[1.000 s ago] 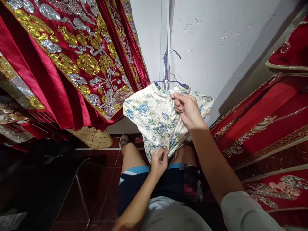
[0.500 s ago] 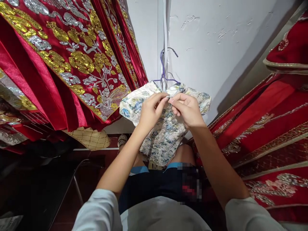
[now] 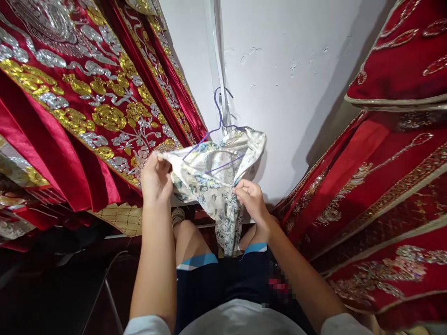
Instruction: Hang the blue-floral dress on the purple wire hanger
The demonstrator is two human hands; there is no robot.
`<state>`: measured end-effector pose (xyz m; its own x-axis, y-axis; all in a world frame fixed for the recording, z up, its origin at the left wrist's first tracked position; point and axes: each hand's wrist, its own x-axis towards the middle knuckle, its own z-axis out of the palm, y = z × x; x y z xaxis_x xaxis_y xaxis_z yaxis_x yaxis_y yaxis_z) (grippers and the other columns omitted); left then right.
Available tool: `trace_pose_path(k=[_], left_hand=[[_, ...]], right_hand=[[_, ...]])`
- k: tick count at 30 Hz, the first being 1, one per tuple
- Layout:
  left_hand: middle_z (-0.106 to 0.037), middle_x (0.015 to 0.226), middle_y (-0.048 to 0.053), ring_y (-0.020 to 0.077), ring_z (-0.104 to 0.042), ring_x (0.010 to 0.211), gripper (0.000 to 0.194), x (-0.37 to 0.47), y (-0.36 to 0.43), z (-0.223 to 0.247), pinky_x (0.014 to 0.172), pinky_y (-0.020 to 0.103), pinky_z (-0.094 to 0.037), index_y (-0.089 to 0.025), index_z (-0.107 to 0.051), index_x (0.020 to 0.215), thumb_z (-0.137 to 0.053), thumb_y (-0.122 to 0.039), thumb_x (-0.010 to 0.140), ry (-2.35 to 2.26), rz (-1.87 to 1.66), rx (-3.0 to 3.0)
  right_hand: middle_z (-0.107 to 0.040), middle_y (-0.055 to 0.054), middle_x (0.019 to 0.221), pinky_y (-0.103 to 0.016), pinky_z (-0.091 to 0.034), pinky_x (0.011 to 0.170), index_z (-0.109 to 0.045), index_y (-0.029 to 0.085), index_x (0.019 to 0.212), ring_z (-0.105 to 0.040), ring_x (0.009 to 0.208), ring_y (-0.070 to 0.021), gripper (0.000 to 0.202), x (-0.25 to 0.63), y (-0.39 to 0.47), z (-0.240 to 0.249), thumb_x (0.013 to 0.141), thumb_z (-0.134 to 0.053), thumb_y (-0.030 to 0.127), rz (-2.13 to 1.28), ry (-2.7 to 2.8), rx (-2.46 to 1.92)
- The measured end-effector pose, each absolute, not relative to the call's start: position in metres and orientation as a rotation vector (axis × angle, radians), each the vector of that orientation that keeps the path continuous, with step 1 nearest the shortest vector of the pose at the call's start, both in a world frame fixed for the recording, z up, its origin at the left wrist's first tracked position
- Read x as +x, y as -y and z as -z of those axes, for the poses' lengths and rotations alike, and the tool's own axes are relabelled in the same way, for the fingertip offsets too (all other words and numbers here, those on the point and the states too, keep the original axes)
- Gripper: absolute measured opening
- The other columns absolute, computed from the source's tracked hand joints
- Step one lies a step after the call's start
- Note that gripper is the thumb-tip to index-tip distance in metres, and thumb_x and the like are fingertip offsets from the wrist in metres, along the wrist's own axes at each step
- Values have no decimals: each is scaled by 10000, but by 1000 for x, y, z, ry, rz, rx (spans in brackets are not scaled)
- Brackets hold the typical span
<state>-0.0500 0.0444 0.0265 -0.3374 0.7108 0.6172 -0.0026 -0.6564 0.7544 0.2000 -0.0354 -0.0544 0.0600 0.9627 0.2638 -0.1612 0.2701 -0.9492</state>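
A white floral blouse (image 3: 225, 204) with blue and green print hangs partly on a purple wire hanger (image 3: 220, 111). My left hand (image 3: 155, 179) is closed on the blouse's left side and holds the fabric stretched outward. With thumb and fingers, my right hand (image 3: 252, 199) pinches the front neckline edge. The neck opening gapes between my hands, and one arm of the hanger shows inside it. Toward the left, the hanger's other shoulder is partly bared. The lower part of the blouse dangles narrow and gathered over my knees.
Red garments with gold and silver sequins (image 3: 108, 116) hang at left. More red embroidered clothing (image 3: 377, 186) hangs at right. Behind the hanger are a white wall (image 3: 279, 83) and a vertical white strip (image 3: 216, 46). A dark chair-like piece (image 3: 63, 284) stands at lower left.
My hands have moved apart, the left one going outward to the left, the right one slightly down. The blouse's neckline has been pulled open and its left shoulder drawn off the hanger.
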Motion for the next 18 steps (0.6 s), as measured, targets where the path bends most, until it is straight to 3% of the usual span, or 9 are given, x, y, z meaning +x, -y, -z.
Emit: trace_pose_path(k=[4,7,11,15,18], left_hand=[[-605,628,14,129,-656,722,265,-41,-30,25,740,241,-556,-189,-541,734,-473,-91,971,-768,-1883,411],[-670,700,29,125,-689,770,269,-16,-10,61,822,263,-567,-186,-553,774,-409,-86,979,-746,-1795,140],[-732,884,80,185,-702,942,149,12,10,101,901,337,-542,-170,-651,903,-534,-260,922,-959,-1606,597],[-693,776,55,219,-632,841,183,24,23,119,805,315,-492,-146,-683,737,-727,-324,741,-1242,-1360,1165],[-647,750,32,186,-569,792,230,30,35,113,775,280,-456,-151,-674,722,-705,-369,787,-1199,-1325,1250]], right_hand=[[-429,67,466,-243,-243,472,-506,210,585,-355,446,-88,199,195,53,62,741,-611,277,-1117,1195,-859],[-429,66,474,-245,-261,480,-488,215,588,-365,444,-89,219,195,64,82,759,-608,277,-1129,1122,-873],[-378,73,450,-255,-238,472,-445,227,567,-316,433,-91,259,207,75,115,757,-612,281,-1000,948,-925],[-328,67,450,-266,-218,484,-391,236,541,-267,460,-101,288,228,81,131,751,-581,285,-946,919,-992],[-306,58,484,-267,-247,508,-348,234,521,-275,491,-105,306,248,85,132,751,-545,280,-975,1186,-1144]])
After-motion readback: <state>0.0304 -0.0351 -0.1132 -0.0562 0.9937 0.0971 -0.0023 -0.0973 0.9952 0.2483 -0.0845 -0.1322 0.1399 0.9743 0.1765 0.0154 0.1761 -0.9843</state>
